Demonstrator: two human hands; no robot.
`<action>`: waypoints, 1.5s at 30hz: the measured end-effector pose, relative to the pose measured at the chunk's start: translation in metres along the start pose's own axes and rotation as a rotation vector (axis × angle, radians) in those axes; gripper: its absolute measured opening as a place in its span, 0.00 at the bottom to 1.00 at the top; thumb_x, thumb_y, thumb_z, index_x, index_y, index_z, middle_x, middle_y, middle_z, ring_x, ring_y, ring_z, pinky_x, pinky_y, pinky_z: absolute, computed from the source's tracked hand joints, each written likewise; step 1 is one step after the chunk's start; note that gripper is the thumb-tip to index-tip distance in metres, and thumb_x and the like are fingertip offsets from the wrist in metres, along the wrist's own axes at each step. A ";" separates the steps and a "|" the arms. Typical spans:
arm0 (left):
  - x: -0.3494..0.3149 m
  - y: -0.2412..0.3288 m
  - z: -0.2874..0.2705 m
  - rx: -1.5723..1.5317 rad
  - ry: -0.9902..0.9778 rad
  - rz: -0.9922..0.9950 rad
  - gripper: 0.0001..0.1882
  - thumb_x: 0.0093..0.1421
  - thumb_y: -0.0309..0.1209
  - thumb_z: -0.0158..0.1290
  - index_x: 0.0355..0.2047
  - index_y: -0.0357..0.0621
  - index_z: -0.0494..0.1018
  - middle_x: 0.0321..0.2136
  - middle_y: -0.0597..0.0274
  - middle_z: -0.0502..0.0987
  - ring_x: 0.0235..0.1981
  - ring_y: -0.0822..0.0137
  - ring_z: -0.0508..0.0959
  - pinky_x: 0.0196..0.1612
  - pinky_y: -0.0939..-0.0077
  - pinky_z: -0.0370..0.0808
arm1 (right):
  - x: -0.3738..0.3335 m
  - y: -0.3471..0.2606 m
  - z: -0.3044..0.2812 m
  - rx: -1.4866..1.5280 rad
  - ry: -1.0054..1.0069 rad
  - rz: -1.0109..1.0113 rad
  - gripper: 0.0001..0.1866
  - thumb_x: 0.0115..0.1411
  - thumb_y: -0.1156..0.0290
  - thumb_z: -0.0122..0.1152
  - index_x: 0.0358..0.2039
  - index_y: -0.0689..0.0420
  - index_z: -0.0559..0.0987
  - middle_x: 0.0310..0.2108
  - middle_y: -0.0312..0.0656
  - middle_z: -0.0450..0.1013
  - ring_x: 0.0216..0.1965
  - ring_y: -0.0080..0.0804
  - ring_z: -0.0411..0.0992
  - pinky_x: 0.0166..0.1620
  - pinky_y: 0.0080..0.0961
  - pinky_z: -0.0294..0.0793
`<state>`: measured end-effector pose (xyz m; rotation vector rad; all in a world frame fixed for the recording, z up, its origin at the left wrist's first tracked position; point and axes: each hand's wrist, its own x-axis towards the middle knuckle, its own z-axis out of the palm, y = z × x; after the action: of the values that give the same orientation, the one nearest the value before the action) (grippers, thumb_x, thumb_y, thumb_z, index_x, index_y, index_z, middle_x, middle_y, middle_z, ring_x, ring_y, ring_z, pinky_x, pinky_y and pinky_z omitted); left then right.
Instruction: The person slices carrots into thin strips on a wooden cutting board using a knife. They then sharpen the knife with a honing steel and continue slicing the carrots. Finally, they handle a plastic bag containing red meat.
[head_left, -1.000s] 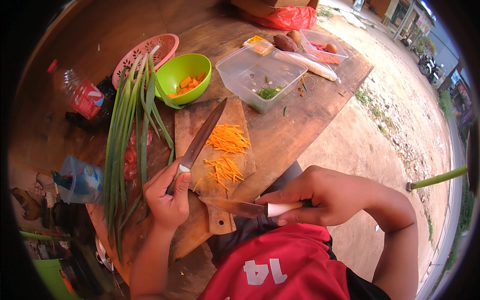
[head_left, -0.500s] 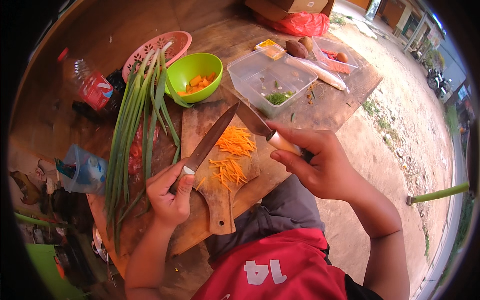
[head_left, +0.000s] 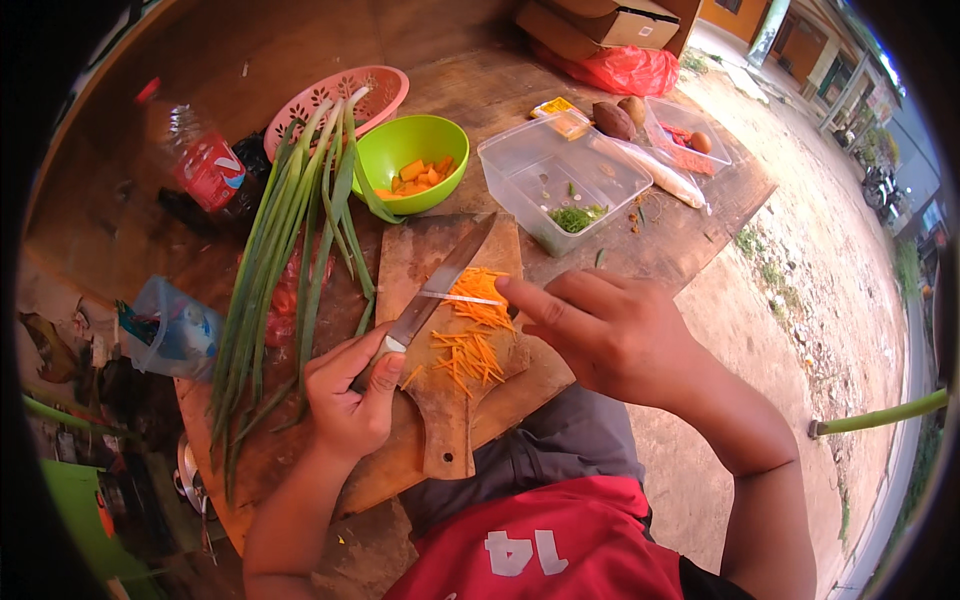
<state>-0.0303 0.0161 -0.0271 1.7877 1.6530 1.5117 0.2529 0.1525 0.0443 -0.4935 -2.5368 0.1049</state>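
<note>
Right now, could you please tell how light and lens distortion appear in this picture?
Head view: the ground at right is sunlit, the bottle at left in shade; head view: corners black, the green pole near the right rim appears bent; head view: the knife blade at the right hand shows as a thin bright line.

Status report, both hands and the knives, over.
Left hand: closed on large knife. Right hand: closed on second knife. Blades cross in view, contact unclear. Orange shreds on cutting board beneath.
</note>
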 end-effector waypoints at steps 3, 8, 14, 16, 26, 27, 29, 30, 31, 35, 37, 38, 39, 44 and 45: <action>0.005 -0.003 -0.007 -0.004 -0.004 0.025 0.17 0.72 0.29 0.66 0.54 0.27 0.84 0.35 0.51 0.86 0.34 0.68 0.83 0.40 0.76 0.77 | -0.015 0.009 -0.010 -0.028 -0.361 -0.006 0.28 0.67 0.75 0.73 0.68 0.53 0.83 0.30 0.40 0.78 0.26 0.32 0.77 0.31 0.33 0.79; 0.002 -0.003 -0.004 0.005 0.015 0.081 0.17 0.71 0.29 0.66 0.54 0.26 0.84 0.35 0.52 0.86 0.33 0.68 0.82 0.40 0.76 0.77 | 0.008 -0.006 -0.023 0.940 -0.062 0.694 0.26 0.75 0.72 0.68 0.71 0.58 0.79 0.35 0.38 0.83 0.30 0.16 0.78 0.35 0.23 0.78; 0.007 -0.007 -0.006 0.054 0.043 0.046 0.18 0.72 0.30 0.66 0.54 0.26 0.83 0.35 0.51 0.86 0.34 0.67 0.83 0.41 0.75 0.78 | -0.001 -0.001 -0.024 0.880 -0.503 0.110 0.24 0.72 0.71 0.70 0.67 0.59 0.81 0.36 0.45 0.86 0.33 0.33 0.83 0.39 0.26 0.81; 0.006 -0.009 -0.003 0.039 0.030 0.043 0.18 0.72 0.30 0.66 0.54 0.26 0.83 0.35 0.51 0.86 0.34 0.67 0.83 0.41 0.75 0.78 | 0.002 -0.007 -0.018 0.563 -0.151 0.154 0.27 0.69 0.73 0.71 0.68 0.55 0.82 0.34 0.46 0.82 0.33 0.43 0.82 0.36 0.35 0.80; 0.006 -0.003 -0.003 0.019 0.024 0.050 0.17 0.72 0.29 0.66 0.54 0.27 0.84 0.34 0.53 0.86 0.32 0.69 0.82 0.39 0.75 0.77 | 0.006 0.010 -0.016 0.697 -0.038 0.583 0.22 0.75 0.69 0.66 0.68 0.50 0.83 0.30 0.35 0.78 0.27 0.24 0.77 0.33 0.27 0.79; 0.005 -0.003 -0.002 0.013 0.027 0.053 0.17 0.72 0.29 0.66 0.54 0.28 0.84 0.34 0.53 0.86 0.32 0.69 0.82 0.39 0.75 0.77 | 0.012 0.009 -0.026 0.998 -0.081 0.729 0.22 0.77 0.67 0.66 0.68 0.55 0.82 0.32 0.35 0.81 0.28 0.17 0.76 0.33 0.22 0.79; 0.003 -0.009 -0.004 0.006 0.058 0.032 0.17 0.72 0.29 0.65 0.54 0.28 0.84 0.34 0.53 0.86 0.33 0.68 0.82 0.40 0.75 0.77 | 0.017 0.004 -0.044 1.105 -0.496 0.772 0.23 0.76 0.67 0.68 0.69 0.58 0.81 0.33 0.33 0.82 0.28 0.17 0.76 0.32 0.23 0.79; 0.002 -0.011 -0.005 0.002 0.074 0.021 0.17 0.72 0.29 0.65 0.55 0.28 0.84 0.34 0.53 0.86 0.33 0.68 0.83 0.40 0.75 0.77 | 0.018 0.003 -0.049 1.146 -0.708 0.784 0.24 0.75 0.67 0.68 0.69 0.60 0.80 0.33 0.33 0.82 0.28 0.16 0.76 0.32 0.23 0.79; 0.004 -0.010 -0.005 0.028 0.073 0.037 0.16 0.72 0.28 0.65 0.54 0.28 0.84 0.34 0.52 0.86 0.33 0.68 0.83 0.40 0.75 0.78 | 0.019 0.004 -0.050 1.031 -0.903 0.546 0.24 0.73 0.68 0.71 0.67 0.60 0.82 0.34 0.38 0.83 0.29 0.26 0.80 0.33 0.25 0.80; 0.008 -0.004 -0.003 0.032 0.046 0.045 0.16 0.72 0.28 0.66 0.55 0.28 0.84 0.34 0.53 0.86 0.33 0.68 0.83 0.40 0.75 0.78 | 0.007 -0.015 -0.033 0.552 -0.111 0.129 0.27 0.70 0.71 0.71 0.69 0.55 0.81 0.36 0.48 0.82 0.34 0.51 0.81 0.35 0.38 0.80; 0.002 0.000 -0.003 0.016 0.033 0.022 0.16 0.72 0.28 0.66 0.55 0.28 0.84 0.34 0.53 0.86 0.33 0.69 0.83 0.40 0.75 0.78 | 0.012 -0.007 -0.018 0.302 0.066 0.116 0.29 0.66 0.74 0.74 0.69 0.54 0.82 0.32 0.47 0.78 0.31 0.48 0.78 0.34 0.40 0.76; 0.003 0.005 -0.002 0.013 0.030 0.021 0.16 0.72 0.28 0.65 0.55 0.28 0.84 0.34 0.53 0.86 0.33 0.69 0.83 0.40 0.75 0.77 | 0.014 -0.003 -0.013 0.165 0.160 0.108 0.31 0.64 0.76 0.75 0.69 0.54 0.82 0.29 0.46 0.76 0.29 0.47 0.77 0.33 0.41 0.75; 0.004 0.007 -0.003 0.010 0.027 0.020 0.16 0.72 0.28 0.65 0.55 0.28 0.84 0.34 0.53 0.86 0.33 0.69 0.83 0.40 0.75 0.77 | 0.008 0.004 -0.014 0.020 0.050 0.037 0.32 0.64 0.76 0.74 0.69 0.55 0.81 0.29 0.45 0.75 0.28 0.45 0.77 0.33 0.43 0.76; 0.005 0.009 -0.001 -0.002 0.020 0.085 0.16 0.72 0.28 0.65 0.55 0.28 0.84 0.35 0.52 0.86 0.33 0.69 0.83 0.40 0.76 0.77 | -0.012 0.016 -0.022 0.282 -0.291 0.232 0.29 0.72 0.70 0.70 0.72 0.57 0.78 0.30 0.38 0.78 0.27 0.30 0.77 0.32 0.33 0.79; 0.005 0.010 0.001 0.001 0.021 0.103 0.16 0.72 0.28 0.65 0.55 0.28 0.84 0.35 0.52 0.86 0.33 0.69 0.83 0.40 0.76 0.78 | -0.007 0.008 -0.024 0.583 -0.191 0.476 0.29 0.73 0.69 0.69 0.73 0.58 0.77 0.31 0.36 0.79 0.27 0.26 0.77 0.32 0.30 0.80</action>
<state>-0.0252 0.0174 -0.0177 1.8898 1.5937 1.5779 0.2734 0.1567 0.0599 -0.8540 -2.3504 1.0710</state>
